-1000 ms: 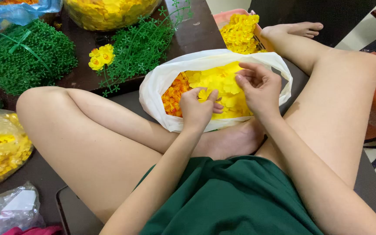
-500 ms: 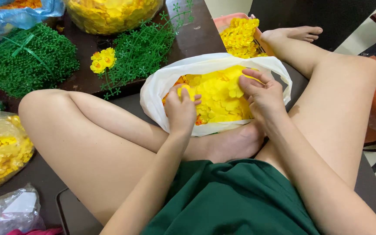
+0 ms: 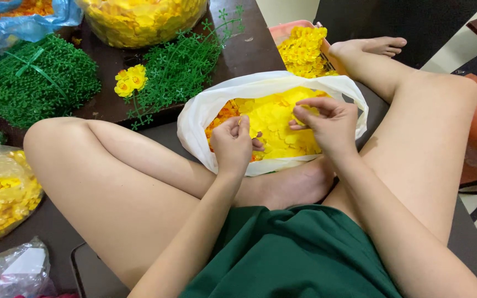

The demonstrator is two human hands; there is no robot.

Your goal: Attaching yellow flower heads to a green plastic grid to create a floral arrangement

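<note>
The person sits cross-legged with a white bag of yellow petals at the middle of the frame, wedged against a foot. Both hands are over the bag's mouth. The left hand is curled, its fingers pinched on a single yellow petal at the near rim. The right hand, a little to the right, has its fingers nipped on another petal just above the heap.

To my eye the work here is picking petals off one at a time, and that goes best with a light pinch at the edge, so the thin piece does not crease. Lift straight up clear of the heap, so neighbours do not cling and come along. Keep both hands low over the bag, so anything dropped falls back in.

An orange patch shows at the left inside the bag, worth avoiding if only yellow is wanted. On the worktop, upper left, lie green stems and a finished yellow bloom.
</note>
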